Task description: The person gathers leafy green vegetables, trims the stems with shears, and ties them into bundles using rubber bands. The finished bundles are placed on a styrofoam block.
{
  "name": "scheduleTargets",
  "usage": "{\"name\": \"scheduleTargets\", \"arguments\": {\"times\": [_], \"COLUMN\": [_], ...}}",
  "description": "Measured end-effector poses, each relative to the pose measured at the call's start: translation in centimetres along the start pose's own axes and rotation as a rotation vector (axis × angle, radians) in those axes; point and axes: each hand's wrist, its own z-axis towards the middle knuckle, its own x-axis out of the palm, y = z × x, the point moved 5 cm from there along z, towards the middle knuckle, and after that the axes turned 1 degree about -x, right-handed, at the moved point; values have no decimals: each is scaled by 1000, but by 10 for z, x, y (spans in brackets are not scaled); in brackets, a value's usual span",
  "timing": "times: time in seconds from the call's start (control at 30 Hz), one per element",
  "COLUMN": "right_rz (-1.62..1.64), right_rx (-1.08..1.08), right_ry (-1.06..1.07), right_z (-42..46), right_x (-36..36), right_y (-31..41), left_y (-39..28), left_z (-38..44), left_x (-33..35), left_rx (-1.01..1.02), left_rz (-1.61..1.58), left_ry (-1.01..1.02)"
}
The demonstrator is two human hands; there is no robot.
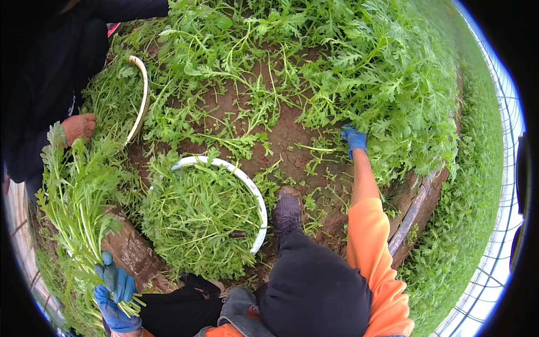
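My left hand (114, 286), in a blue glove, grips the cut stems of a bunch of leafy chrysanthemum greens (82, 202). The bunch stands upright, its leaves reaching up along the left side. Low at the base of the standing chrysanthemum greens (387, 88) is my right hand (354, 139), also gloved in blue. Leaves cover part of its fingers, so its hold is hidden. Between my hands, picked greens (198, 215) are heaped inside a container with a white curved rim or handle (248, 181). A short dark brown piece (238, 234) lies on the heap.
A person in dark clothing (46, 84) is at the left, a bare hand (80, 127) near more greens beside a cream curved hoop (142, 101). My dark shoe (288, 210) rests on brown soil (290, 135). A weathered edging board (414, 215) borders the bed at right.
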Motion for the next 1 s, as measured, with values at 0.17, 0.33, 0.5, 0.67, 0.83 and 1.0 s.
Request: {"name": "scheduleTargets", "arguments": {"times": [0.17,0.33,0.5,0.67,0.83,1.0], "right_rz": [189,245,-308,9,86,-742], "right_rx": [150,273,157,198,43,-85], "right_ry": [-10,-60,-155,134,-170,-137], "right_z": [-17,8,34,2,28,59], "right_x": [-19,-8,-25,10,-30,-33], "right_y": [19,10,1,26,24,35], "left_y": [-1,2,8,8,13,18], "left_z": [4,6,16,12,24,27], "left_x": [-2,4,3,6,9,12], "left_rx": [-32,-25,-46,-19,-58,-63], "left_rz": [7,1,14,35,58,52], "left_ry": [38,29,56,12,41,28]}}
